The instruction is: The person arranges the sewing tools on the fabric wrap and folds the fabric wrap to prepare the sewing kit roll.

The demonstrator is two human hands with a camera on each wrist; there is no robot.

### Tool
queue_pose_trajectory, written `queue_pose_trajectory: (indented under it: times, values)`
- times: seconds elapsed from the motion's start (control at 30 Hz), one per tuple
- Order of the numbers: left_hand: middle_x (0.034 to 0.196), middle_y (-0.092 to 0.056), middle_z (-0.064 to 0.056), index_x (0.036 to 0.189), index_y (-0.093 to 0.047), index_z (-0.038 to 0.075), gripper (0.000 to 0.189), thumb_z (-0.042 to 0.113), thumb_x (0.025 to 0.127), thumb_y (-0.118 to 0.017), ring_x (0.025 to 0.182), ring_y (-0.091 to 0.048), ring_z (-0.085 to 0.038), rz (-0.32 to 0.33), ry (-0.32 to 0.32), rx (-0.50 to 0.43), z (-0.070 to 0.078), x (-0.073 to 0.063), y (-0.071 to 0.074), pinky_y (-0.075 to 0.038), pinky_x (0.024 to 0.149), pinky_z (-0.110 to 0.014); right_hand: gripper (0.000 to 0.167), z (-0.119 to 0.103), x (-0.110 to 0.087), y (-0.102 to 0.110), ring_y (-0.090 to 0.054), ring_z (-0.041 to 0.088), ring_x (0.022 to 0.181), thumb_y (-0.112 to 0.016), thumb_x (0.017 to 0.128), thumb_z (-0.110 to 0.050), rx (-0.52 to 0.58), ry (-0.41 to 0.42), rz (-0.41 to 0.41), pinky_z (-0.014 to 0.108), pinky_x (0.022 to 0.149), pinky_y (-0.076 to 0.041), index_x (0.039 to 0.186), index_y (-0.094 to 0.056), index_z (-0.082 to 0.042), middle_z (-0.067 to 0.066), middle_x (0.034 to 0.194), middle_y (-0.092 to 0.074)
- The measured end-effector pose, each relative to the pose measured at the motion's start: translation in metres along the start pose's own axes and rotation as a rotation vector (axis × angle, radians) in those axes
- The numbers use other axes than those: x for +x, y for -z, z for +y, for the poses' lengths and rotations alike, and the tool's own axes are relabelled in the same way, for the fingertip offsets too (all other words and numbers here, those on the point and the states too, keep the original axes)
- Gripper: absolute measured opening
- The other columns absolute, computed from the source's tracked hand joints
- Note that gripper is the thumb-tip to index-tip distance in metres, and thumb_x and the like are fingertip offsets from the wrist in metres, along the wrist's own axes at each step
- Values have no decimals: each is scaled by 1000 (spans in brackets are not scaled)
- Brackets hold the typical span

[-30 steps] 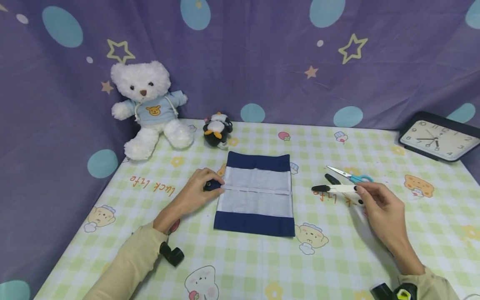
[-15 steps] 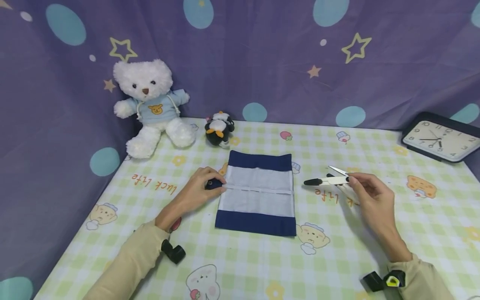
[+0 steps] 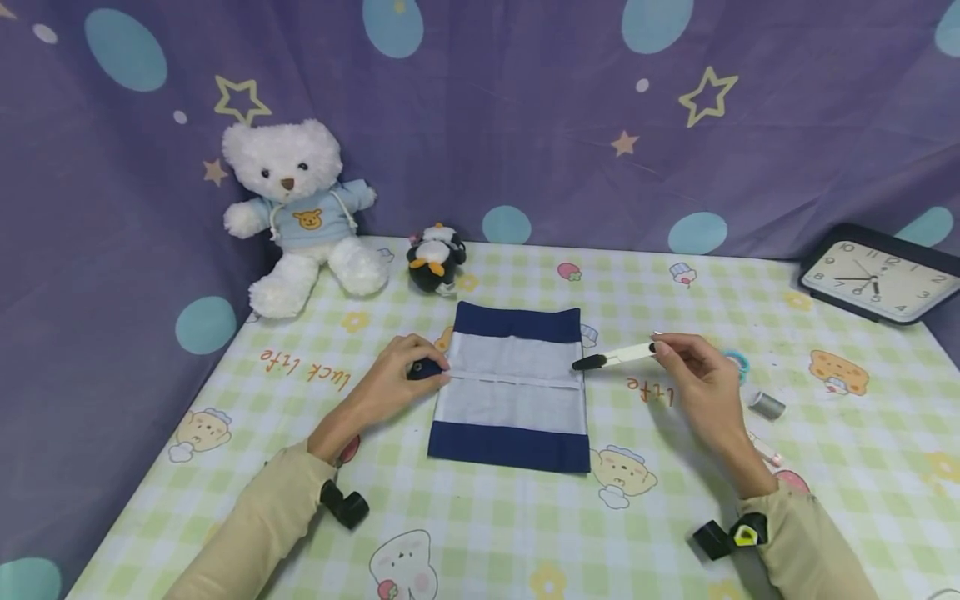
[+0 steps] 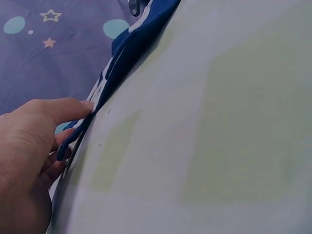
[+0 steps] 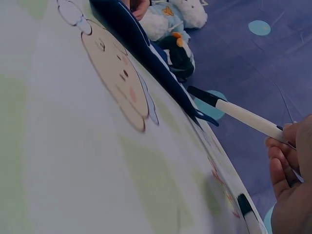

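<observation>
An unfolded cloth case [image 3: 510, 404] lies flat, with pale panels, navy bands at both ends and a light strip across its middle. My left hand [image 3: 397, 373] pinches its left edge by the small navy tab [image 3: 425, 369]; in the left wrist view the thumb [image 4: 73, 108] is on top with fingers below. My right hand [image 3: 705, 379] holds a white pen [image 3: 630, 354] with a black cap by its rear end. The cap points left and overlaps the case's right edge in the head view. Tilted cap-up, the pen [image 5: 248, 119] shows in the right wrist view.
Beside my right hand lie blue-handled scissors [image 3: 738, 365], mostly hidden, a grey thread spool [image 3: 767, 405] and a slim white item [image 3: 767, 450]. Another black-capped pen [image 5: 247, 209] is on the table. A teddy bear [image 3: 303, 221], penguin toy [image 3: 435, 258] and clock [image 3: 877, 275] stand behind.
My right hand has moved left with the pen, from beside the scissors to the case's right edge, uncovering the spool. The left hand stays on the case's left edge.
</observation>
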State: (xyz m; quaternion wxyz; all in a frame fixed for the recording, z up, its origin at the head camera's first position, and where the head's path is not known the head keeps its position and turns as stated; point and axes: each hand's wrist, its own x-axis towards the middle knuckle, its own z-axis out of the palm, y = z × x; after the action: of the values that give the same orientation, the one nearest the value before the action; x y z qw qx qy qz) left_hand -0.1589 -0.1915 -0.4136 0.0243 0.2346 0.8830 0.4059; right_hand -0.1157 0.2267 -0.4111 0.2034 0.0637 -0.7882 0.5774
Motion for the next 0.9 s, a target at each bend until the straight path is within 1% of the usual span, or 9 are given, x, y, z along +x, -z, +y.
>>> queue_pose_trajectory:
  times: [0.17,0.27,0.33,0.5,0.57,0.63,0.73,0.87,0.9]
  values:
    - [110,-61,0,101,-77,19,8,21,94,-80,110,-50,-27,4,-2,3,0,0,-1,-42,94,-50,19,0,5,-14,-69,16,85,-65,103,-8,2,-9,-16,17,73,-49,117,-72,4,1,100,-74]
    - [109,-61,1,101,-77,18,8,20,94,-80,110,-50,-27,6,-5,4,0,0,-1,-41,94,-50,19,-1,8,-21,-69,16,85,-65,103,-8,17,-14,-23,17,74,-49,116,-73,3,5,101,-74]
    - [109,-61,1,100,-77,18,8,20,94,-80,111,-50,-27,6,-9,5,-1,1,-1,-42,94,-49,18,-1,9,-25,-67,16,80,-66,103,-8,30,-20,-30,17,65,-49,116,-73,3,6,100,-73]
    - [108,-61,1,100,-77,18,8,19,93,-81,108,-50,-26,10,-16,8,-2,3,-1,-42,90,-47,18,-3,15,-36,-66,16,78,-66,103,-8,51,-36,-52,17,62,-49,115,-73,4,11,99,-73]
    - [107,-61,1,100,-77,18,8,18,93,-81,106,-50,-26,12,-17,11,-3,3,-1,-42,89,-46,18,-3,17,-40,-66,17,79,-66,103,-9,60,-48,-61,19,61,-50,114,-73,4,13,98,-73]
    - [107,-61,1,100,-77,19,9,18,92,-82,106,-50,-26,13,-17,14,-3,3,-1,-42,89,-46,18,-4,19,-44,-65,19,76,-66,103,-9,76,-60,-69,20,52,-48,114,-74,3,15,96,-72]
    - [107,-61,1,99,-77,19,9,18,92,-82,107,-51,-26,15,-19,13,-4,3,-1,-43,90,-46,18,-5,23,-50,-64,20,76,-66,102,-7,100,-50,-85,20,54,-49,113,-73,5,19,98,-72]
    - [107,-61,2,100,-77,19,9,19,92,-82,109,-51,-27,18,-22,16,-4,3,-2,-42,90,-47,17,-4,28,-58,-66,20,82,-66,101,-3,126,-10,-109,19,74,-51,112,-73,8,23,103,-72]
    - [107,-61,2,100,-77,19,9,19,92,-82,109,-51,-27,18,-22,15,-5,3,-2,-42,90,-47,17,-3,29,-60,-66,20,83,-66,102,-2,132,-1,-114,19,76,-51,112,-73,8,24,103,-72]
